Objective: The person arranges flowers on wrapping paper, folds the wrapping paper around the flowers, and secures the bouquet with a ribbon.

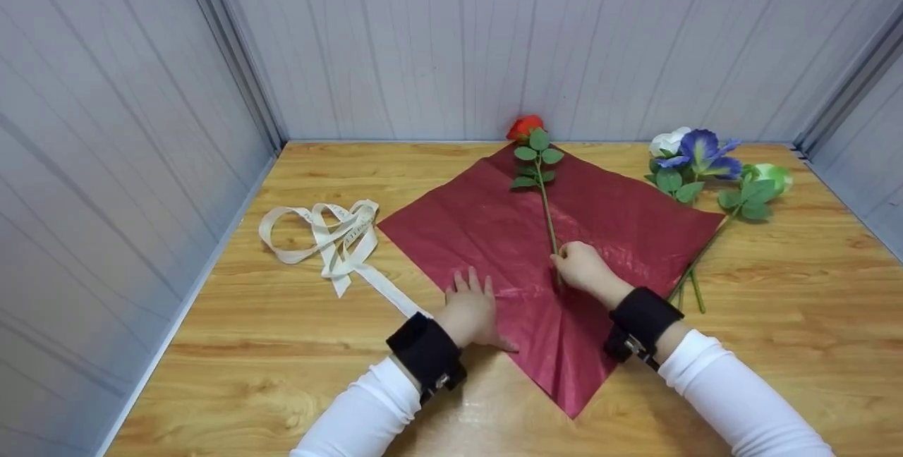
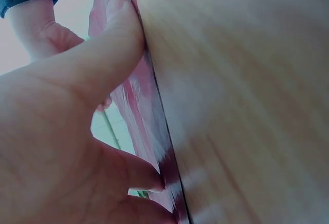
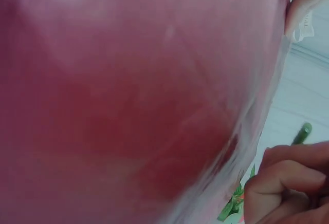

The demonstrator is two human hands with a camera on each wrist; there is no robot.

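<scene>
A dark red sheet of wrapping paper (image 1: 458,224) lies on the wooden table, one corner toward the person. On it rests a red artificial rose (image 1: 525,127) with green leaves, its bloom at the paper's far corner. My right hand (image 1: 589,270) pinches the lower part of the rose's stem; in the right wrist view the cut stem end (image 3: 304,131) pokes out above the curled fingers. Fingers spread, my left hand (image 1: 471,309) presses on the paper's near left edge. In the left wrist view its thumb (image 2: 123,34) and fingertips touch that edge.
Left of the paper lies a loosely looped cream ribbon (image 1: 353,231) with lettering, its tail running under the left wrist. At the right are a white flower (image 1: 669,141), a blue-purple flower (image 1: 702,150) and a green-white flower (image 1: 774,178). Grey panels (image 1: 458,41) wall the table's back and sides.
</scene>
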